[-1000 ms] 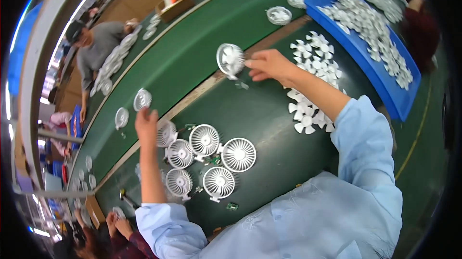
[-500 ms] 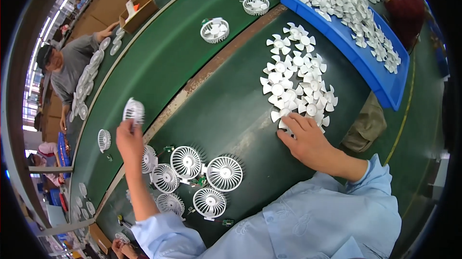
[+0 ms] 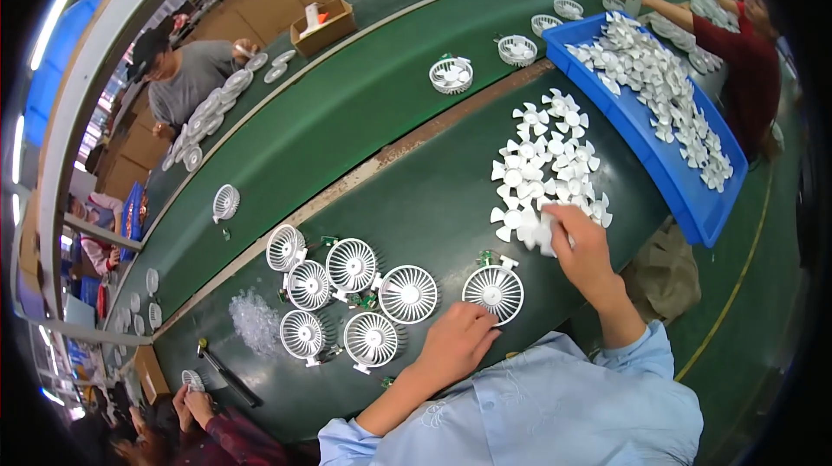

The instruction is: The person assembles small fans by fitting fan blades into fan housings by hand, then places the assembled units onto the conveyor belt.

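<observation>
My left hand (image 3: 458, 341) grips the lower rim of a round white fan housing (image 3: 492, 294), which lies on the green bench in front of me. A small green circuit board (image 3: 486, 258) sits at that housing's far edge. My right hand (image 3: 582, 249), fingers pinched, holds a white fan blade (image 3: 541, 236) smeared by motion, at the near end of a pile of white fan blades (image 3: 555, 154). To the left of my left hand, several more fan housings (image 3: 409, 294) lie face up, some with green boards beside them.
A blue tray (image 3: 641, 150) heaped with blades stands at the right. The green conveyor (image 3: 347, 119) beyond the bench carries fan housings (image 3: 451, 75). At left are clear small parts (image 3: 254, 322) and a hammer-like tool (image 3: 229, 372). Other people work around the line.
My left hand has come from over the conveyor to the bench, bringing the fan housing down in front of me. My right hand has taken a blade from the pile. The view has shifted.
</observation>
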{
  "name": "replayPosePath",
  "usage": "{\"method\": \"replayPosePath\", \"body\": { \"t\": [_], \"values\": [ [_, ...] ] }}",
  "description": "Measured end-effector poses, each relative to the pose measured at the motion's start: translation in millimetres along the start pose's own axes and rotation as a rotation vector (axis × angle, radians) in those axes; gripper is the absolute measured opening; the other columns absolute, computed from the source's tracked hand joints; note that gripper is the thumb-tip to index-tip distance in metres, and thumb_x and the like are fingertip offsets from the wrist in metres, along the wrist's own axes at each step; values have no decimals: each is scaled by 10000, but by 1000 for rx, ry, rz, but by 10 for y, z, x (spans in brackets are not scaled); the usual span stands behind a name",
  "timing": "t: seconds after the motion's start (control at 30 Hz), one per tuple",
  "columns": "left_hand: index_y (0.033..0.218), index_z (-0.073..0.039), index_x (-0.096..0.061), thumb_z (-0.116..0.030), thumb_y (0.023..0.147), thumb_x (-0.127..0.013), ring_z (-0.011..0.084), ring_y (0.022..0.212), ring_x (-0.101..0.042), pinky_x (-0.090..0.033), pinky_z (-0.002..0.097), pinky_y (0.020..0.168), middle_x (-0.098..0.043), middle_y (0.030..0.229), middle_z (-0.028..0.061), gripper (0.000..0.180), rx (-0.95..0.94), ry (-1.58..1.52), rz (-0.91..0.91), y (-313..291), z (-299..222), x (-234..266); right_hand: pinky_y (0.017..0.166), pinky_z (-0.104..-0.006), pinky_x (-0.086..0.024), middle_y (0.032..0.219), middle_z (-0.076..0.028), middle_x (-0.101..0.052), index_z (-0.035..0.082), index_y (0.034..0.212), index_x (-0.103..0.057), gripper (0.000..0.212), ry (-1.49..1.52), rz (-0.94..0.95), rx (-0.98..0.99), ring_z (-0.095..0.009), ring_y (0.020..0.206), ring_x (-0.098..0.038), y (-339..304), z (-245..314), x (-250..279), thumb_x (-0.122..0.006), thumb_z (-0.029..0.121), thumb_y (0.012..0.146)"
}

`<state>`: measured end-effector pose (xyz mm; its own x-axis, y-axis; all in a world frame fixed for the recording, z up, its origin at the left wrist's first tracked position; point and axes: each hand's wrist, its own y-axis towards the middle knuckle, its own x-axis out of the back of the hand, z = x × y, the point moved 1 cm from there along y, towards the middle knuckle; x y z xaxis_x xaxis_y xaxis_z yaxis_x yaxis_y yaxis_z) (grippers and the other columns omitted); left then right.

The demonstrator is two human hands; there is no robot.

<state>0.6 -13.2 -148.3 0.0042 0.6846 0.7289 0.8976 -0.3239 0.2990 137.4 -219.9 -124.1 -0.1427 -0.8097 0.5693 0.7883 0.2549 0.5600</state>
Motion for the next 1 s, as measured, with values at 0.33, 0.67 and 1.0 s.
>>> {"method": "replayPosePath", "body": {
  "t": [0.33,0.67,1.0],
  "values": [
    [1154,-8,-552,-77,790,-619,318,851,-611,-513,412,693,-589,944,147,377,309,418,-104,139,54,-127,689,-384,-513,889,-177,-652,0,998,-658,185,126,225,-106,-346,790,-643,-595,128,-101,-595,-9,825],
    [1085,-4,-543,-74,908,-539,321,804,-648,-515,417,662,-624,959,169,190,548,199,-340,-59,264,40,777,-409,-493,1014,-115,-584,54,1067,-638,312,-147,392,129,-312,944,-570,-531,395,-120,-701,71,762],
    [1140,20,-574,-189,989,-552,125,878,-611,-509,273,768,-631,988,60,259,788,-1168,-513,-44,263,262,662,-424,-494,922,-120,-535,71,1035,-639,306,-270,564,-16,-305,849,-588,-491,430,-61,-741,213,784]
  ]
}}
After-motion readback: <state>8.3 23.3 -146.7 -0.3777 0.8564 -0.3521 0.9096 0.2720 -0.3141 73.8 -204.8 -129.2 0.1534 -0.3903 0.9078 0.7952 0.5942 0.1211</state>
